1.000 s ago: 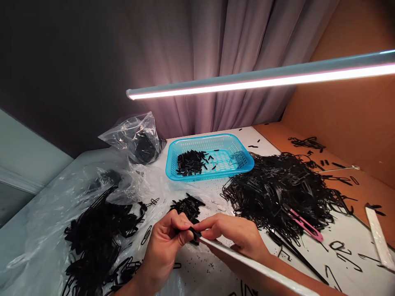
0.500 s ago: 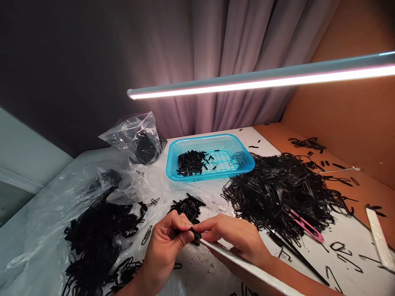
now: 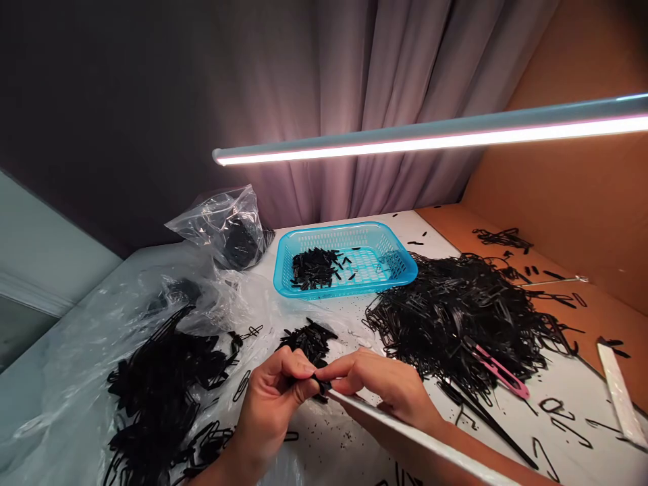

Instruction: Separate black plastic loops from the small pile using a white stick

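A dark heap of black loops [image 3: 156,398] lies leftmost. The left hand [image 3: 268,398] pinches a small black piece [image 3: 320,385] between thumb and forefinger. The right hand's [image 3: 387,385] fingertips meet that piece; whether they clamp it cannot be told. Alongside slants a white strip [image 3: 415,430], its near end farther right than half a second ago. Rightmost, a pink-handled tool [image 3: 502,376] rests against a larger black heap [image 3: 455,310].

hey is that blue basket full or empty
Neither; the blue rectangular plastic basket is partly filled: small black slivers heap at its left, but its slotted floor shows at right.
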A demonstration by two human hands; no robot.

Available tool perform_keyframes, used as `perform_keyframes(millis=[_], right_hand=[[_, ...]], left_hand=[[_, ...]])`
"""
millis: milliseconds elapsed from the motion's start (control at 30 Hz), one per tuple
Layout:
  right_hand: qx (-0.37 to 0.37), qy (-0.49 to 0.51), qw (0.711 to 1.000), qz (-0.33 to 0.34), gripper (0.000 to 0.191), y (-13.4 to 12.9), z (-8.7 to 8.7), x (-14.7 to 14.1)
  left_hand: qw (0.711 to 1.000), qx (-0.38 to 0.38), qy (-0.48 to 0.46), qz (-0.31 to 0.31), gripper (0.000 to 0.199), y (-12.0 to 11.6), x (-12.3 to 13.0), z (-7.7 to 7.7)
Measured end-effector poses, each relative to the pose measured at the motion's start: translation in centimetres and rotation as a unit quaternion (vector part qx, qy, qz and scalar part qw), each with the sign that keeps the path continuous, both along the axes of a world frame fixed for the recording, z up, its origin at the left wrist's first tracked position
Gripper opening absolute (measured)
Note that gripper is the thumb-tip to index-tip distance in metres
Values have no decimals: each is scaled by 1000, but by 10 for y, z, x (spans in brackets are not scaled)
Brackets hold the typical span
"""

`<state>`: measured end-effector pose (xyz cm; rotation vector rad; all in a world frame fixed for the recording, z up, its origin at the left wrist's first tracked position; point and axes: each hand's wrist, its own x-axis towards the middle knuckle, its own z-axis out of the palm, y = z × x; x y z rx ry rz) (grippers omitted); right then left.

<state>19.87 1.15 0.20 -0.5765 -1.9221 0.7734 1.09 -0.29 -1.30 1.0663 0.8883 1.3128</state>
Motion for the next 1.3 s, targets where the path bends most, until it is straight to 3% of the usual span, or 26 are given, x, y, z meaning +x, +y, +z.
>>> perform_keyframes(millis=[267,433,500,600,700,933,1100,1200,1300], right_hand=[[159,-73,983,-55,11,2,-5,-8],[209,-115,969,-70,9,-1,-5,-13],[181,-103,974,-84,11,2,-2,-13],[46,-87,987,-130,11,12,6,-11],[-24,-83,983,-160,9,22,10,-9],[-132,-95,971,-177,16,27,-1,3],[-160,-138,964,-159,24,25,-2,15],[-148,-151,966,-147,25,27,0,18],[-115,-160,972,-130,22,30,-1,15]], left_hand=[[1000,-12,0,4,18,3,2,2],[1000,-4,-10,10,17,5,0,1],[1000,12,-8,-9,17,5,-3,0],[998,17,-2,-54,15,4,-7,3],[997,24,5,-70,14,3,-10,6],[997,15,18,-69,11,3,-10,11],[996,-79,-31,-21,7,7,-12,21],[992,-124,-29,5,21,13,-18,22],[990,-138,-13,2,16,17,-24,22]])
